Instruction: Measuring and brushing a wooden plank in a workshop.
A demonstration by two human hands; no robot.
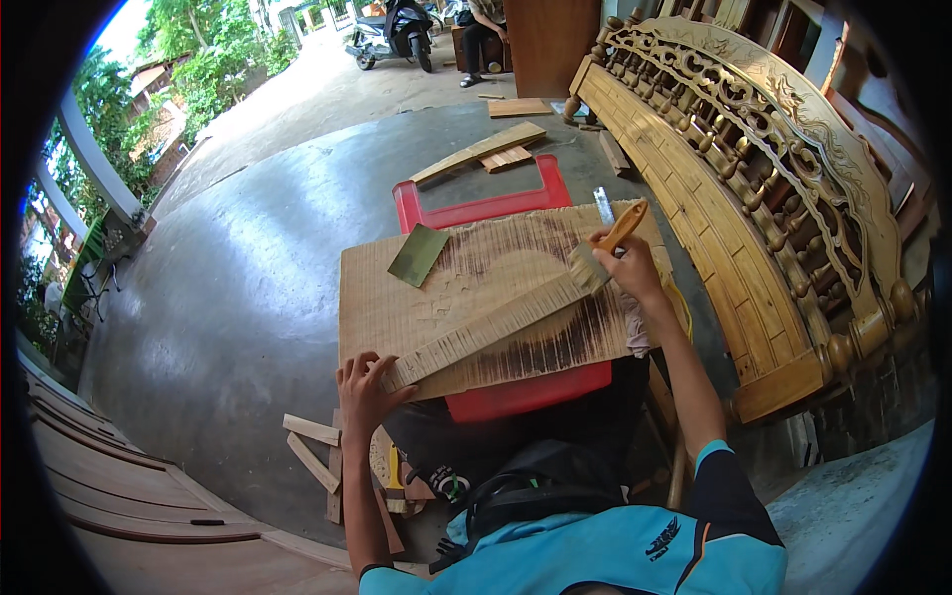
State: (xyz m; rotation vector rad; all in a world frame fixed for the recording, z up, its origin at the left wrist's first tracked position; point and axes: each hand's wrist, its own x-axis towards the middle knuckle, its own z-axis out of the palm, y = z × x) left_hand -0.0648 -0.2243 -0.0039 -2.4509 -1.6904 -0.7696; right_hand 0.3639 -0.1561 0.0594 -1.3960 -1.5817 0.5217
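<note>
My left hand grips the near end of a long carved wooden strip that lies slantwise across a sheet of corrugated cardboard. My right hand holds a paintbrush by its orange handle, bristles resting on the strip's far end. The cardboard is darkly stained near the strip and lies on a red plastic stool. A green piece of sandpaper rests on the cardboard's far left part.
A large carved wooden bed headboard lies to my right. Wood offcuts lie by my left knee, planks beyond the stool. A scooter and a seated person are far off on the concrete floor.
</note>
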